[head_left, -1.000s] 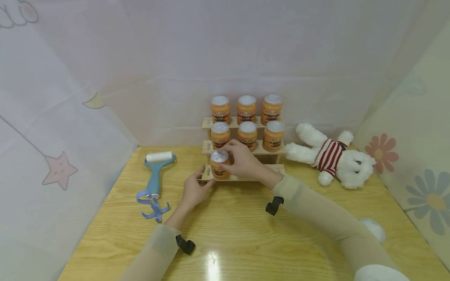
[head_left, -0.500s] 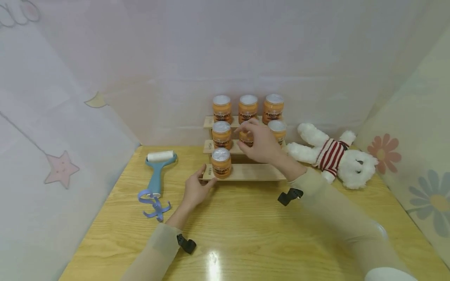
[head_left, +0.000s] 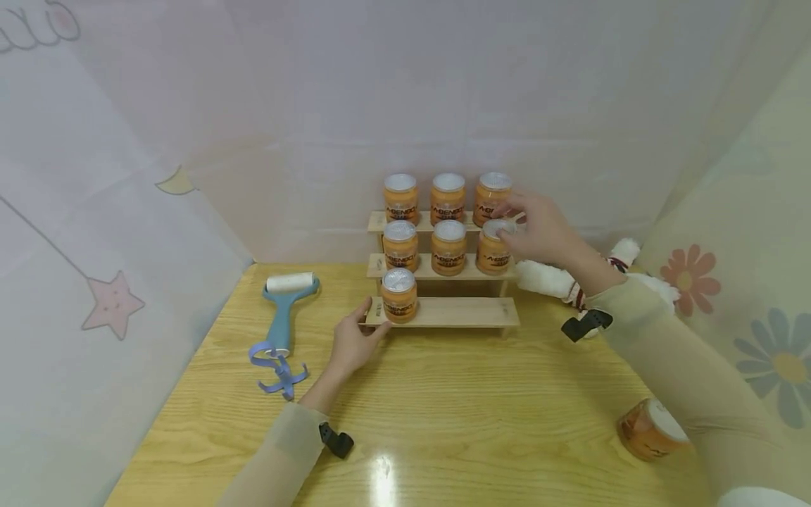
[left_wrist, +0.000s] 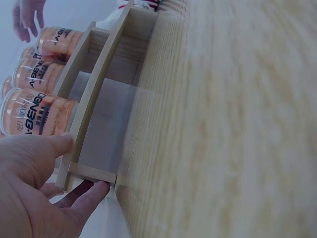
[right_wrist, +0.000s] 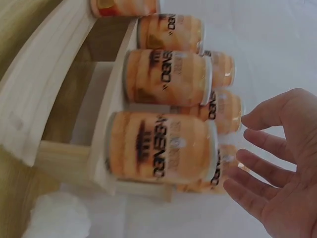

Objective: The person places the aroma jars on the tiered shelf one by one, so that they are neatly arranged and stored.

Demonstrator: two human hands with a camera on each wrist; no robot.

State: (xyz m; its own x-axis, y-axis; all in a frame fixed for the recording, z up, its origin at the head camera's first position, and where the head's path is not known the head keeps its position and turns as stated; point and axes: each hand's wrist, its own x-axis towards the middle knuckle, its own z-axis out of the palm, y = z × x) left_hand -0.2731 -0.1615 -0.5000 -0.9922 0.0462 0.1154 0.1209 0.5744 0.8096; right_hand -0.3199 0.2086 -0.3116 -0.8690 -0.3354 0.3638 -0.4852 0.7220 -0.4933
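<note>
A three-step wooden rack (head_left: 472, 312) carries orange jars with silvery lids. My left hand (head_left: 352, 343) grips the left end of its lowest step; in the left wrist view the thumb presses the board's top while fingers curl under beside the leg. Close to the thumb, one jar (head_left: 400, 301) stands upright at that step's left end. My right hand (head_left: 546, 229), fingers spread, hovers by the lid of the right-hand jar (head_left: 493, 257) on the middle step. In the right wrist view a gap shows between those fingertips and this jar (right_wrist: 161, 148); the palm is empty.
Another orange jar (head_left: 643, 431) is on the table at the right, partly behind my sleeve. A white plush toy (head_left: 543, 278) lies right of the rack, half covered by my arm. Leftward lie a blue-handled roller (head_left: 279, 325) and a purple hooked piece (head_left: 283, 380).
My right hand has let go of the jar on the lowest step and moved up and right, past the middle row, to its right end. My left hand has stayed put.
</note>
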